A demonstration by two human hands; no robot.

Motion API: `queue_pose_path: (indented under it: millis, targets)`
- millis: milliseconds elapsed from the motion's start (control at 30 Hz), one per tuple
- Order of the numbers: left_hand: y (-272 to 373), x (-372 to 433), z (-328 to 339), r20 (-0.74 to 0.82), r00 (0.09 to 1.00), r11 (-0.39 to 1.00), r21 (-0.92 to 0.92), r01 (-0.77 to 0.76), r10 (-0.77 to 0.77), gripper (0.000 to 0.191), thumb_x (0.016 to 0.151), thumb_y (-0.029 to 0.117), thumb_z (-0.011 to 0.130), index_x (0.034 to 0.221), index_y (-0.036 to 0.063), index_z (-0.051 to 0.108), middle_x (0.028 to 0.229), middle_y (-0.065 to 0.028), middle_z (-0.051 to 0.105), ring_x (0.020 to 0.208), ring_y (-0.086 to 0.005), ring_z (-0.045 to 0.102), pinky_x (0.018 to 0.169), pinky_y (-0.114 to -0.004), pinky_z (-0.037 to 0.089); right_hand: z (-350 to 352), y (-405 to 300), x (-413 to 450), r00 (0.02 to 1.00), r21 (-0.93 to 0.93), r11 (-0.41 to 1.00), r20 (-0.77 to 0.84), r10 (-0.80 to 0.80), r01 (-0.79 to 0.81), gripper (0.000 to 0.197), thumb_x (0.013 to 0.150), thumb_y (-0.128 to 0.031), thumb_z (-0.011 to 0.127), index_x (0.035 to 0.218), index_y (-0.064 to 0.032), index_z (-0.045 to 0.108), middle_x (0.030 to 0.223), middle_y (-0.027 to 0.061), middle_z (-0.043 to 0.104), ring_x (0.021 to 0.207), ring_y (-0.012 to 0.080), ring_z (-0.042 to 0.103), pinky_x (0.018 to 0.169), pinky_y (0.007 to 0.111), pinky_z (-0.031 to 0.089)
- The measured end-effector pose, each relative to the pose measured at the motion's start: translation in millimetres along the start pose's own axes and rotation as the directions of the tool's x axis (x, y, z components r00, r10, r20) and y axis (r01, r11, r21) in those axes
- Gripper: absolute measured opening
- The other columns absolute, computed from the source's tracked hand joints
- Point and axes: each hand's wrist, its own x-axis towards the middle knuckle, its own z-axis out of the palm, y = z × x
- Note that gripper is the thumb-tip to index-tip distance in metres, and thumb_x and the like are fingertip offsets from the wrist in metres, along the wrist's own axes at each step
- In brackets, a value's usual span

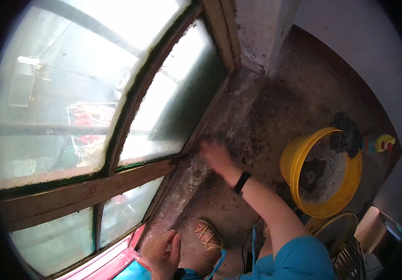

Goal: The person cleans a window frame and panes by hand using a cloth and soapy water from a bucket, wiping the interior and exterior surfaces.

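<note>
My right hand (216, 155), with a black band at the wrist, reaches out over the stained concrete ledge (195, 171) at the foot of the window. It is blurred by motion, and a dark smear by its fingers does not show whether it holds anything. Lower down, my left hand (162, 250) is raised beside the pink lower frame (117, 257), its fingers loosely bent and apart, with nothing seen in them. To the left stands the wood-framed glass window (152, 119), its panes cloudy and its bars grimy.
A yellow bucket (293, 175) stands on the dirty floor (274, 115) at right, a dark shaggy cloth or mop head (346, 134) over its rim. Behind it is a bottle with a red nozzle (379, 143). A round-rimmed container (351, 224) and a slatted rack (349, 260) are nearer me.
</note>
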Motion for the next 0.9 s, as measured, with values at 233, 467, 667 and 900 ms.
queue_pose_path:
  millis: [233,467,667,900]
  targets:
    - [-15.4,-1.2,1.0,0.007,1.0,0.996,-0.083,-0.029,0.03,0.014,0.068,-0.003,0.067,0.08,0.0007,0.061,0.07,-0.0101,0.062,0.057,-0.0184,0.058,0.049,-0.025,0.044,-40.4,7.7,-2.6,0.946,-0.154,0.948,-0.214,0.245,-0.28,0.024,0.077,-0.014,0.052,0.1,-0.0091,0.059,0.108,0.008,0.05,0.101,0.0311,0.044,0.075,0.047,0.041]
    - [-21.1,3.6,-13.0,0.21,0.97,0.99,-0.087,-0.108,0.124,0.017,0.074,0.002,0.067,0.09,0.0031,0.062,0.084,-0.0141,0.063,0.074,-0.0276,0.061,0.067,-0.034,0.048,34.2,-40.0,-44.2,0.883,-0.109,0.878,0.0,-0.469,0.466,0.033,0.079,-0.019,0.051,0.109,-0.0057,0.055,0.106,0.0069,0.052,0.104,0.0298,0.044,0.08,0.048,0.042]
    - [-21.3,2.4,-15.9,0.14,0.963,0.965,-0.16,-0.207,0.23,0.017,0.072,0.002,0.067,0.089,0.0024,0.062,0.081,-0.0141,0.062,0.071,-0.0286,0.06,0.064,-0.033,0.047,-68.5,79.6,9.1,0.908,-0.272,0.919,-0.384,0.167,-0.284,0.017,0.08,-0.009,0.049,0.093,-0.0048,0.058,0.101,0.0151,0.053,0.094,0.0314,0.05,0.077,0.047,0.043]
    - [-22.4,13.1,-3.0,0.27,0.907,0.939,-0.21,-0.271,0.322,0.019,0.081,0.005,0.061,0.1,-0.0002,0.061,0.079,-0.0151,0.062,0.069,-0.0266,0.059,0.061,-0.033,0.048,8.8,-5.3,4.9,0.904,-0.166,0.93,-0.229,-0.36,0.328,0.02,0.073,-0.018,0.053,0.09,-0.0129,0.063,0.11,0.0054,0.051,0.104,0.0251,0.044,0.085,0.046,0.037]
